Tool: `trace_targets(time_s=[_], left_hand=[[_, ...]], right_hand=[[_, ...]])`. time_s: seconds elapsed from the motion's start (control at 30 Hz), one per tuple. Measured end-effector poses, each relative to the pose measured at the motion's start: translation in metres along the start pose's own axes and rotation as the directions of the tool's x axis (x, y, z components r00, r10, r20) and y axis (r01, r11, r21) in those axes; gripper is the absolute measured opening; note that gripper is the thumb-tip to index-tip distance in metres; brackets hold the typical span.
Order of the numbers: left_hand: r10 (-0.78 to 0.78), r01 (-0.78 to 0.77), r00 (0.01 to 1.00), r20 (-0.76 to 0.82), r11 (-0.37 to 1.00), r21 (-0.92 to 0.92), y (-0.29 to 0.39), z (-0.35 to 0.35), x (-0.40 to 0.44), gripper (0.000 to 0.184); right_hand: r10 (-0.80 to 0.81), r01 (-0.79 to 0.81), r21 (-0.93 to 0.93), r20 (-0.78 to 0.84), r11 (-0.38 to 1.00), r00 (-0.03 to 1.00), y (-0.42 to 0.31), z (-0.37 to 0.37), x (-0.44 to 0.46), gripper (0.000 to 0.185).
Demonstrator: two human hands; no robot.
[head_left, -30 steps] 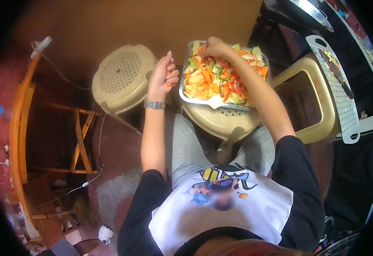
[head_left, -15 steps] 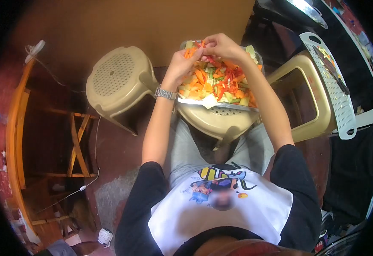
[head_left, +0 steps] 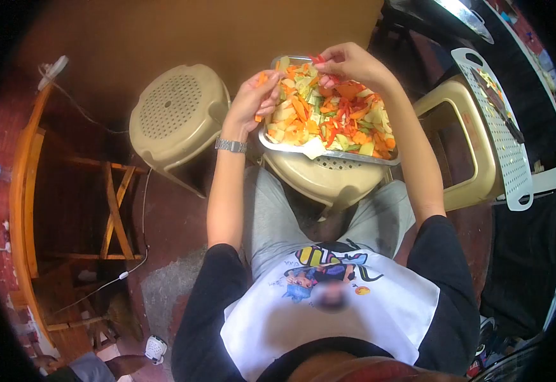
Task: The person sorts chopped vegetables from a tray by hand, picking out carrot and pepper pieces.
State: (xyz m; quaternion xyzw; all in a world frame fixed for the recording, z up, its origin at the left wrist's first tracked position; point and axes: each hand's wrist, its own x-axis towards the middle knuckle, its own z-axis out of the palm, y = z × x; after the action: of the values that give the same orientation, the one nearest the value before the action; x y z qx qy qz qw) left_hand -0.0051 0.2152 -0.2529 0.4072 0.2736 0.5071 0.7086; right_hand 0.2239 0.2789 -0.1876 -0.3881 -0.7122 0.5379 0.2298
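A metal tray (head_left: 380, 160) heaped with cut vegetables (head_left: 329, 121) rests on a beige plastic stool (head_left: 316, 181) between my knees. Orange carrot strips, red pepper strips and pale green pieces are mixed in it. My left hand (head_left: 252, 102), with a watch on the wrist, is at the tray's left edge, its fingers closed on carrot pieces (head_left: 261, 79). Over the far side of the tray, my right hand (head_left: 349, 67) pinches red pepper strips (head_left: 317, 59). A gap separates the two hands.
Another beige stool (head_left: 170, 105) stands to the left. On the right, a perforated chopping board (head_left: 510, 165) with a knife (head_left: 513, 130) and scraps lies on a third stool (head_left: 465, 127). A wok (head_left: 459, 16) is at top right. Another person's limb (head_left: 125, 365) shows at lower left.
My hands were together above the tray and have moved apart. The left went left with carrot pieces, the right slightly right with red pepper strips.
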Motion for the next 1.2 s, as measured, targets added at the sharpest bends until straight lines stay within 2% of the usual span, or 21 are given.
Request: trace_targets(time_s=[0.03, 0.1, 0.17, 0.23, 0.3, 0.33, 0.4, 0.47, 0.5, 0.57, 0.6, 0.63, 0.67, 0.7, 0.77, 0.83, 0.87, 0.97, 1.03, 1.07, 1.2], left_hand=[[0.019, -0.021, 0.999, -0.036, 0.997, -0.071, -0.002, 0.001, 0.001, 0.02], [0.045, -0.067, 0.993, -0.109, 0.975, -0.211, -0.006, 0.003, 0.005, 0.021], [-0.046, 0.01, 0.994, -0.096, 0.938, -0.347, -0.012, 0.0, 0.012, 0.024], [-0.125, 0.08, 0.99, -0.06, 0.87, -0.486, -0.022, 0.003, 0.021, 0.026], [-0.108, 0.085, 0.994, -0.009, 0.822, -0.563, -0.031, -0.001, 0.028, 0.031], [-0.098, 0.076, 0.995, -0.005, 0.803, -0.591, -0.033, 0.007, 0.03, 0.033], [-0.094, 0.073, 0.996, -0.003, 0.798, -0.598, -0.035, 0.014, 0.033, 0.038], [-0.059, 0.108, 0.994, 0.095, 0.74, -0.664, -0.042, 0.005, 0.036, 0.037], [-0.039, 0.128, 0.989, 0.144, 0.712, -0.691, -0.045, 0.0, 0.038, 0.037], [-0.07, 0.058, 0.998, 0.003, 0.797, -0.601, -0.042, 0.009, 0.031, 0.035], [-0.067, 0.022, 0.996, -0.064, 0.841, -0.54, -0.035, 0.014, 0.03, 0.034], [-0.031, 0.084, 0.994, 0.108, 0.846, -0.527, -0.044, -0.01, 0.038, 0.034], [-0.071, 0.063, 0.998, 0.002, 0.872, -0.485, -0.043, -0.008, 0.036, 0.034], [-0.032, 0.023, 0.999, -0.012, 0.883, -0.468, -0.038, -0.001, 0.032, 0.033], [-0.096, 0.004, 0.981, -0.168, 0.877, -0.481, -0.04, 0.0, 0.037, 0.031], [-0.01, 0.038, 0.998, 0.059, 0.871, -0.49, -0.049, -0.017, 0.04, 0.031], [-0.037, 0.044, 0.999, 0.023, 0.864, -0.502, -0.047, -0.013, 0.04, 0.031], [-0.096, 0.032, 0.989, -0.114, 0.884, -0.466, -0.041, 0.003, 0.046, 0.031], [-0.045, 0.0, 0.995, -0.09, 0.897, -0.442, -0.038, 0.015, 0.047, 0.031], [-0.04, 0.037, 0.999, 0.001, 0.912, -0.409, -0.037, 0.017, 0.049, 0.028], [-0.065, 0.036, 0.996, -0.066, 0.926, -0.376, -0.041, 0.025, 0.052, 0.023]], right_hand=[[0.02, -0.019, 0.064, -0.014, 0.998, 1.0, -0.004, 0.001, -0.001, 0.022], [0.012, -0.012, -0.009, -0.043, 1.0, 0.999, -0.011, 0.012, -0.004, 0.023], [0.048, -0.052, -0.057, -0.074, 0.997, 0.996, -0.015, 0.022, 0.001, 0.025], [-0.032, -0.006, -0.317, -0.113, 0.948, 0.993, -0.018, 0.03, 0.007, 0.026], [-0.104, 0.01, -0.533, -0.146, 0.846, 0.984, -0.016, 0.037, 0.015, 0.026], [-0.217, 0.07, -0.635, -0.157, 0.769, 0.964, -0.014, 0.043, 0.019, 0.026], [-0.202, 0.052, -0.657, -0.155, 0.752, 0.967, -0.013, 0.049, 0.023, 0.025], [-0.235, 0.083, -0.685, -0.131, 0.723, 0.963, -0.013, 0.054, 0.024, 0.024], [-0.185, 0.058, -0.627, -0.14, 0.777, 0.973, -0.013, 0.055, 0.022, 0.024], [-0.101, 0.012, -0.502, -0.151, 0.865, 0.983, -0.019, 0.058, 0.017, 0.024], [-0.224, 0.043, -0.644, -0.202, 0.764, 0.953, -0.009, 0.059, 0.023, 0.023], [-0.322, 0.113, -0.666, -0.199, 0.737, 0.926, -0.013, 0.061, 0.019, 0.022], [-0.331, 0.116, -0.674, -0.2, 0.73, 0.922, -0.014, 0.064, 0.017, 0.021], [-0.341, 0.17, -0.557, -0.219, 0.813, 0.914, -0.013, 0.064, 0.014, 0.016], [-0.318, 0.169, -0.465, -0.264, 0.869, 0.91, 0.014, 0.062, 0.031, 0.019], [-0.327, 0.169, -0.473, -0.275, 0.865, 0.904, 0.012, 0.06, 0.023, 0.021], [-0.375, 0.182, -0.524, -0.289, 0.832, 0.881, 0.019, 0.057, 0.024, 0.023], [-0.309, 0.193, -0.307, -0.391, 0.932, 0.867, 0.01, 0.054, 0.01, 0.029], [-0.341, 0.161, -0.389, -0.453, 0.907, 0.824, 0.004, 0.048, 0.0, 0.029], [-0.398, 0.191, -0.442, -0.443, 0.876, 0.804, 0.009, 0.044, 0.0, 0.03], [-0.537, 0.268, -0.593, -0.34, 0.76, 0.772, 0.02, 0.036, 0.008, 0.021]])
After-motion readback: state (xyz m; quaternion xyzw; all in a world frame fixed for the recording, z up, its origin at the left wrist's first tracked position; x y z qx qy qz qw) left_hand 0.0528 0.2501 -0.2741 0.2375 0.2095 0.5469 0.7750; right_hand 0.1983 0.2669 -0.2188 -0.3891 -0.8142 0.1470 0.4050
